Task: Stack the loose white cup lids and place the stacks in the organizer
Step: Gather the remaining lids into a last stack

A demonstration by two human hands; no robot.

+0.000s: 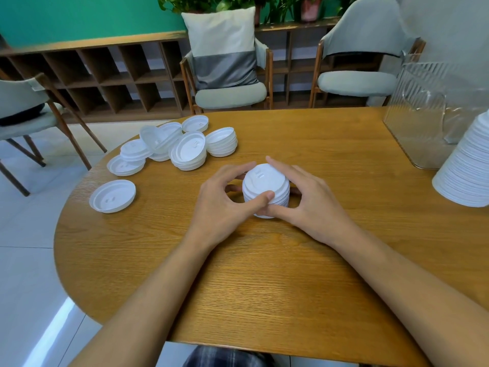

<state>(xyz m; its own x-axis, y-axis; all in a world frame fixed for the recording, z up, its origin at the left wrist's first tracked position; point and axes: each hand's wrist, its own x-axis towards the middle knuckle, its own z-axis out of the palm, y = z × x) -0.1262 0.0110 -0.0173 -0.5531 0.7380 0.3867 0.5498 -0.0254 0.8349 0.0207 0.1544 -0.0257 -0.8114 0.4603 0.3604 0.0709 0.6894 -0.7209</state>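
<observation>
plaid lap (225, 357) at bottom edge, nearest the camera, just below the near edge of the round wood table (277, 274). clear ribbed organizer (423, 112) stands at the far right of the table, contents cannot tell. tall stack of white lids (468, 170) leans at the right edge, just beside the organizer. heap of loose white cup lids (172, 147) at the far left of the table, some nested in short stacks, some tilted. both forearms reach in from the near edge. left hand (225, 200) and right hand (304, 200) curl around a short lid stack (266, 186) resting on the table centre, fingers on its far side, thumbs pressed on its near side, thumb tips touching. single lid (112, 196) lies upside down alone near the left edge, apart from the heap.
</observation>
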